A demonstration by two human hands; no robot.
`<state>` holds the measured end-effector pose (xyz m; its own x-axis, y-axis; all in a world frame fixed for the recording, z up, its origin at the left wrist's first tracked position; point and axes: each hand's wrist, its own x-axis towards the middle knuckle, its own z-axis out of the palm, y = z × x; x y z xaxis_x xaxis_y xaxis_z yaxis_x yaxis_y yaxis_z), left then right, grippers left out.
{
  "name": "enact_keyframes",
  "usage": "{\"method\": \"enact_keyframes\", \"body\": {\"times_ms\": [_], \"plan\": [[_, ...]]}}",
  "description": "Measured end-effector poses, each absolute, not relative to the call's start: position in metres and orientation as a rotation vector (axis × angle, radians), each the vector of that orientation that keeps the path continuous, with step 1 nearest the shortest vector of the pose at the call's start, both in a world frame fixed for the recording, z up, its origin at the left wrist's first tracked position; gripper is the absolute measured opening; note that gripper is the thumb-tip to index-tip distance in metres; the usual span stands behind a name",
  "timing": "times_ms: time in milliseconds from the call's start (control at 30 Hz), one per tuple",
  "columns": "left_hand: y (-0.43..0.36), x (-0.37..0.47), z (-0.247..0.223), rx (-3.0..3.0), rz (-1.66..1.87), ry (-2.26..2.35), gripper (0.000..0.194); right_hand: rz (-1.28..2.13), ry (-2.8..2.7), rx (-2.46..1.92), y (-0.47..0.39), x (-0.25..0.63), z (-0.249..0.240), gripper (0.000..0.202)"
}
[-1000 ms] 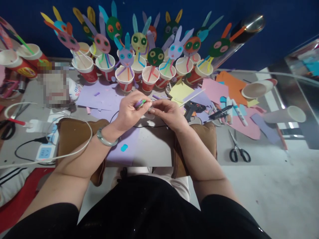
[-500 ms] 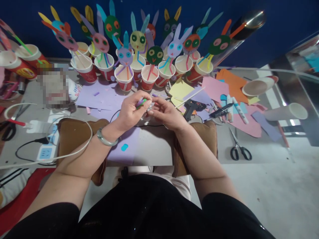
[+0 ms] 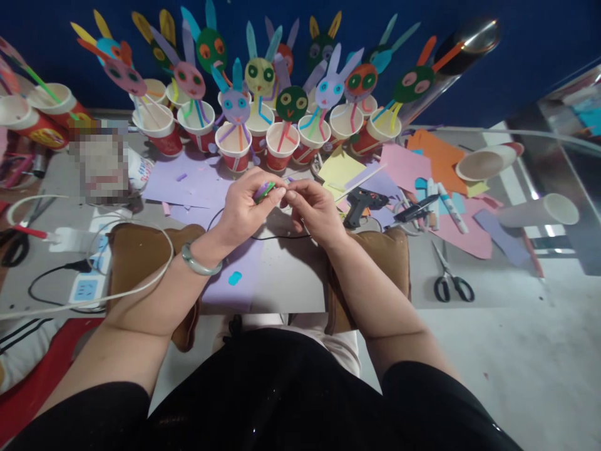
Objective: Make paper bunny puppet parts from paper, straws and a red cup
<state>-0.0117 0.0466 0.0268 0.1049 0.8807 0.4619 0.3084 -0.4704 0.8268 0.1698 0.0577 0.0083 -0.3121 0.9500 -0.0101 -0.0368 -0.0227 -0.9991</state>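
Observation:
My left hand [image 3: 248, 202], with a pale bangle on its wrist, is closed on a small purple and green piece [image 3: 263, 191], seemingly cut paper. Close against its fingertips, my right hand [image 3: 315, 212] pinches with thumb and forefinger. What lies between those right fingertips is too small or hidden to name. Below the hands, a blue paper cutout [image 3: 235, 278] rests on a purple sheet [image 3: 230, 294]. A black glue gun [image 3: 360, 205] lies just right of my right hand.
Red paper cups [image 3: 235, 156] with paper rabbit heads on straws line the back. At right are scissors [image 3: 448, 282], markers [image 3: 451, 210], pink paper [image 3: 469, 241] and a tipped cup [image 3: 488, 163]. A power strip [image 3: 91, 269] and white cable [image 3: 171, 250] lie left.
My right fingers have drawn in to a pinch by the left fingertips. The whitish bit seen between the hands no longer shows. The purple and green piece has turned slightly.

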Motion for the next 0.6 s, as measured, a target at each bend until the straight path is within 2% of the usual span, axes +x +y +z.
{"method": "enact_keyframes", "body": {"times_ms": [133, 400, 600], "plan": [[0.052, -0.012, 0.016, 1.821, 1.324, 1.188, 0.015, 1.213, -1.416, -1.141, 0.06, 0.173, 0.004, 0.056], [0.061, -0.012, 0.008, 1.674, 1.169, 1.202, 0.021, 0.959, -1.574, -1.237, 0.061, 0.179, 0.007, 0.043], [0.056, -0.011, 0.009, 1.91, 1.227, 1.28, 0.023, 0.785, -1.667, -1.194, 0.064, 0.183, 0.004, 0.039]]}}
